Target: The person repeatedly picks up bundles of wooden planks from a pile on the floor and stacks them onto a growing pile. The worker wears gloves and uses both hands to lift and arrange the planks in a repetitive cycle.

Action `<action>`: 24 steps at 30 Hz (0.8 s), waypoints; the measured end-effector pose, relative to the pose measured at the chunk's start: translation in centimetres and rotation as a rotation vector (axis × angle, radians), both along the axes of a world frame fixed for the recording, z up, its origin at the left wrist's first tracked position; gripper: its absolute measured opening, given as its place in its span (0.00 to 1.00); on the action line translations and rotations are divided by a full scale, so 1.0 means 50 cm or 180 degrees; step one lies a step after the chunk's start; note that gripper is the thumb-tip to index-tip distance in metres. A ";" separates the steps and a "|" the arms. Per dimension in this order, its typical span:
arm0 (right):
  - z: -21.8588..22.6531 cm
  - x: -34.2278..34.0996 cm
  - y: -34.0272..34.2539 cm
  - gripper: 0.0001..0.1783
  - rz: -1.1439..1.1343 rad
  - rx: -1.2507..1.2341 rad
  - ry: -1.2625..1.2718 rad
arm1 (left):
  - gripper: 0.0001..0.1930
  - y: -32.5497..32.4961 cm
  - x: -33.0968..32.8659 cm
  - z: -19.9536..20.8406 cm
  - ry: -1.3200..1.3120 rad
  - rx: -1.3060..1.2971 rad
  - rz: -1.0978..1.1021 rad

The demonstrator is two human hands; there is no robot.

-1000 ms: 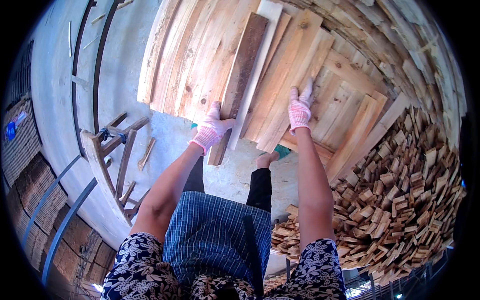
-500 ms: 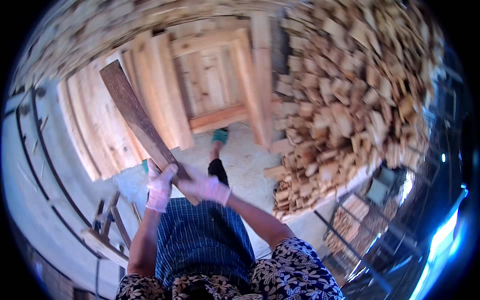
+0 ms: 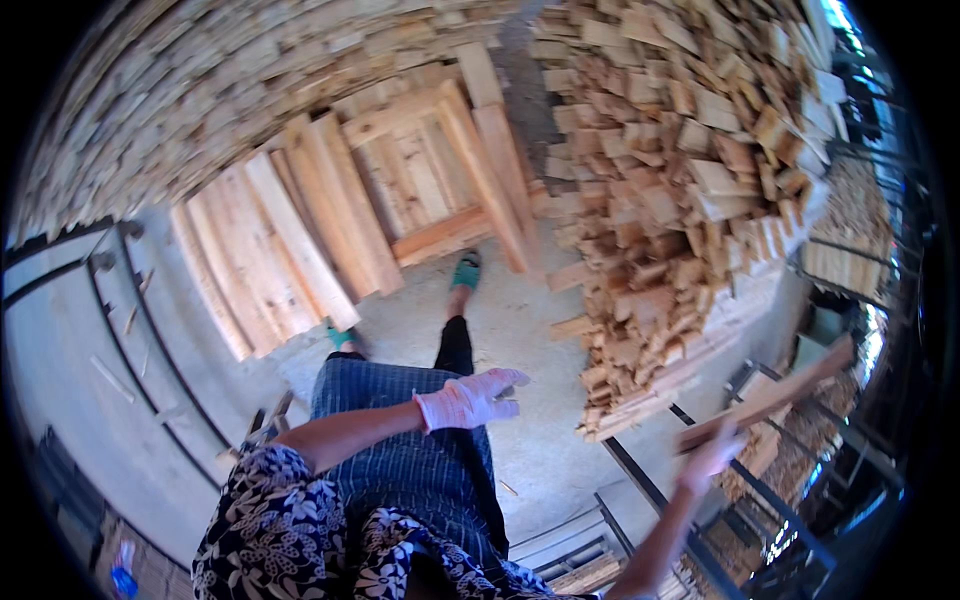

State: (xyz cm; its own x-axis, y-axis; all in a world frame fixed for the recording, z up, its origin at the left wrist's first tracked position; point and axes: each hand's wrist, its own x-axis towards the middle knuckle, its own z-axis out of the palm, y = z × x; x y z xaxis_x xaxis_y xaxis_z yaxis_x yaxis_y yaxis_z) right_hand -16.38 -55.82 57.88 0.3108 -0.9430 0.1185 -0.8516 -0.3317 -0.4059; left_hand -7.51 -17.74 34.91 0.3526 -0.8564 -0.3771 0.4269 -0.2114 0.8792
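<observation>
Out to the right, my right hand (image 3: 712, 455), in a pale glove and blurred by motion, grips a reddish-brown wooden board (image 3: 775, 393) near its closer end. The board slants up to the right, over a dark metal frame (image 3: 640, 485). My left hand (image 3: 470, 400), also gloved, is stretched across my lap with its fingers apart and nothing in it. Below that hand lies the blue striped apron (image 3: 385, 415) over my legs.
Pale planks (image 3: 265, 255) lie in front of my feet, beside a wooden frame (image 3: 445, 225). A tall heap of short wood pieces (image 3: 670, 220) rises at the right. Stacked wood (image 3: 230, 110) lines the far side. Metal rails (image 3: 150, 330) run at the left.
The board has swung from in front of me to the far right in my right hand. My left hand has let go of it. The view has turned rightward.
</observation>
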 end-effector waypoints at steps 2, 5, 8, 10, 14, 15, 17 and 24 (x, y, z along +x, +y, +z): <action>-0.001 0.106 -0.166 0.42 -0.0481 -0.1127 -0.0412 | 0.30 0.075 0.002 -0.065 -0.0591 0.0453 0.0069; -0.220 0.204 -0.082 0.28 0.1953 -0.0055 0.0300 | 0.28 0.226 0.058 -0.163 -0.0618 0.2106 0.0594; -0.428 0.337 0.287 0.25 0.4320 0.0977 0.1701 | 0.28 0.406 0.050 -0.354 -0.0164 0.3043 0.2306; -0.623 0.433 0.370 0.30 0.4198 0.0594 0.2144 | 0.34 0.517 0.081 -0.437 -0.0261 0.3762 0.2692; -0.876 0.602 0.422 0.39 0.3355 -0.0095 0.2153 | 0.52 0.603 0.180 -0.490 0.0028 0.4581 0.2691; -0.923 0.624 0.428 0.40 0.3230 0.0068 0.2027 | 0.58 0.615 0.196 -0.512 0.0075 0.4629 0.2691; -0.969 0.623 0.438 0.39 0.3035 0.0145 0.1865 | 0.63 0.597 0.236 -0.535 0.0326 0.4512 0.2924; -0.942 0.512 0.518 0.40 0.3569 0.1094 0.1657 | 0.54 0.495 0.270 -0.539 -0.0387 0.5187 0.2889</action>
State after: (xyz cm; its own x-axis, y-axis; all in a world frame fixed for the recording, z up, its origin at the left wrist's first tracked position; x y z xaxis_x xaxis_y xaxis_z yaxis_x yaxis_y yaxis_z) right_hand 9.22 -29.93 10.80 0.8869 -0.0944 -0.4522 -0.2592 -0.9119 -0.3181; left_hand 6.01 7.02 7.97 0.5202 0.7146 -0.4677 0.8349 -0.5407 0.1025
